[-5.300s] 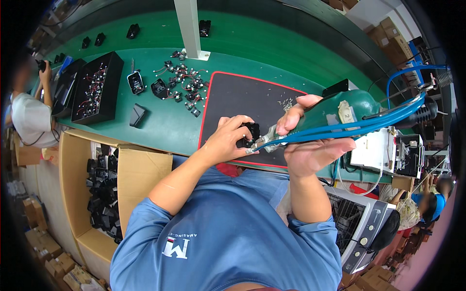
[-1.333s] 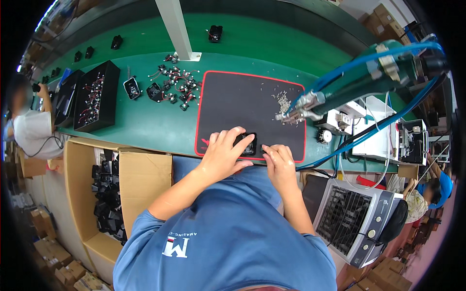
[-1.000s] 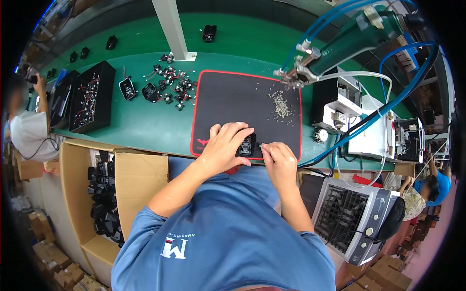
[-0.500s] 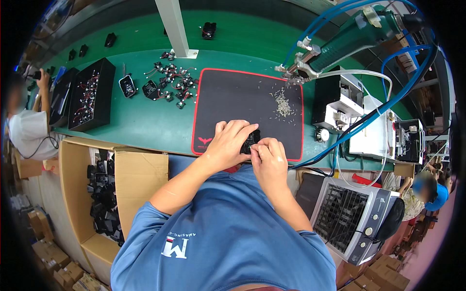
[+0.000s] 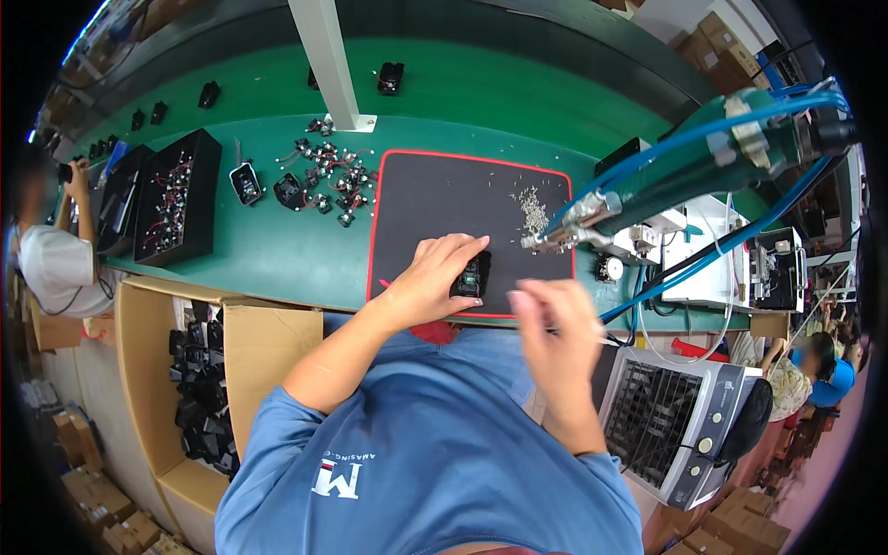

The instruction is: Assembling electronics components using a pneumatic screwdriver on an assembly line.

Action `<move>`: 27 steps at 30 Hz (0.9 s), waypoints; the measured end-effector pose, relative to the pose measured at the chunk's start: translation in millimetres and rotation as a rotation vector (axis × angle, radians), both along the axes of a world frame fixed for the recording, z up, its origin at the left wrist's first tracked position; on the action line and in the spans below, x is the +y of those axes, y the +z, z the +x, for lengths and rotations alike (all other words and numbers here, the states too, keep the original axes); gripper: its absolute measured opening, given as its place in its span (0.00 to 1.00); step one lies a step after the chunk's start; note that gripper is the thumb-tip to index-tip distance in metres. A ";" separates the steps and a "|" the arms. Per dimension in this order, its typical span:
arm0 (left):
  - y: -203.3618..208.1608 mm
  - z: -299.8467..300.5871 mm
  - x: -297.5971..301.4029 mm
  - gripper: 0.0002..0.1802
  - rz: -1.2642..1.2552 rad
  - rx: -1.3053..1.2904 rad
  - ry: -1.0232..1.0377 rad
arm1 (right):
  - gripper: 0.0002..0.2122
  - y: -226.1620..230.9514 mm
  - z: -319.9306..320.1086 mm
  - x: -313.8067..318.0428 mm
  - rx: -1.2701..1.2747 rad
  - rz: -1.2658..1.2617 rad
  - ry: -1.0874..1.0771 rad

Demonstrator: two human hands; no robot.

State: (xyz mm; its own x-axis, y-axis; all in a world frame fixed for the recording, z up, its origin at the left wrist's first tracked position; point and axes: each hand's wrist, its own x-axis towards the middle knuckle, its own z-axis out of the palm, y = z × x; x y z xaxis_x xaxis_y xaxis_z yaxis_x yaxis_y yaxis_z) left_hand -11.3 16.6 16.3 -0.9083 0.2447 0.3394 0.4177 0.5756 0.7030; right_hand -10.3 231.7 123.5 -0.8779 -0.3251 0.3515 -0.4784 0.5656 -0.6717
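On the near edge of the dark mat with a red border lies a small black plastic housing, a bit of green showing inside it. My left hand rests against its left side, fingers and thumb closed around it. Right of the housing and apart from it is my right hand, smeared by motion. Whether its fingers hold anything cannot be made out. Small silvery pieces, seemingly screws, lie heaped at the mat's right. Near them hangs the metal head of a green tool with blue hoses.
Wired black parts lie loose left of the mat, beside two housings. A black bin holds more. Below the bench stands an open carton of black parts, and a grey air cooler on the right. A white post rises behind.
My right hand has left the housing and moved right and nearer to me. The green tool now appears lower, closer to the mat's right edge. My left hand stays on the housing.
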 end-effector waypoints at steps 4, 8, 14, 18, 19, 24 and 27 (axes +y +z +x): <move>-9.3 -3.5 -6.1 0.40 0.041 0.102 0.017 | 0.42 45.3 -44.8 3.9 0.502 -0.420 -0.072; -14.0 -2.0 -7.0 0.34 -0.011 0.123 0.048 | 0.40 84.8 -98.6 -20.9 0.045 -0.702 0.125; -10.9 1.7 -3.6 0.25 -0.013 0.074 0.101 | 0.49 64.5 -94.4 -47.1 -0.119 -0.864 0.248; -14.8 -0.3 -4.4 0.25 -0.051 0.094 0.094 | 0.54 41.8 -68.8 -59.8 -0.286 -0.993 0.269; -15.9 -0.9 -3.8 0.26 -0.066 0.113 0.093 | 0.54 37.6 -65.3 -58.4 -0.289 -0.992 0.267; -12.6 -1.5 -3.2 0.27 -0.052 0.112 0.093 | 0.55 17.8 -59.4 -59.5 -0.310 -0.906 0.271; -11.2 -0.9 -3.4 0.27 -0.042 0.090 0.089 | 0.54 8.7 -59.7 -59.3 -0.308 -0.913 0.274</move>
